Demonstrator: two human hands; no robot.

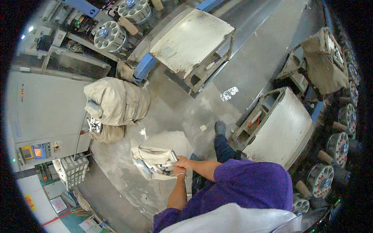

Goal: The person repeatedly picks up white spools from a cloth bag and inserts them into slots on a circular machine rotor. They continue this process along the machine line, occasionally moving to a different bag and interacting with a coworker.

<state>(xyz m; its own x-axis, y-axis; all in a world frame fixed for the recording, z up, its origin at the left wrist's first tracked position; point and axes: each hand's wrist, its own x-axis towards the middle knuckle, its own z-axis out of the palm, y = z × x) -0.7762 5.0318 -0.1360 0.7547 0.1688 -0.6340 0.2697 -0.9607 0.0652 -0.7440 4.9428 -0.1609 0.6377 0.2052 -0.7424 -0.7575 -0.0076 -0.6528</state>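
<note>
Left hand (179, 171) and right hand (183, 162) clamp the rim of a canvas bag (154, 155), grips overlapping; it sits on the floor (116, 159) off its left edge, insides hard to discern.

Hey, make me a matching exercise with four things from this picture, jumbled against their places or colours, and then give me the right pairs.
Things:
A. Open sack
B. Bulging sack
C. Shoe
D. Right sleeve

Places or colours:
1. Purple
2. Beside the pale machine cabinet
3. With the left hand and right hand at its edge
4. Grey

Right pairs: A-3, B-2, C-4, D-1
</note>
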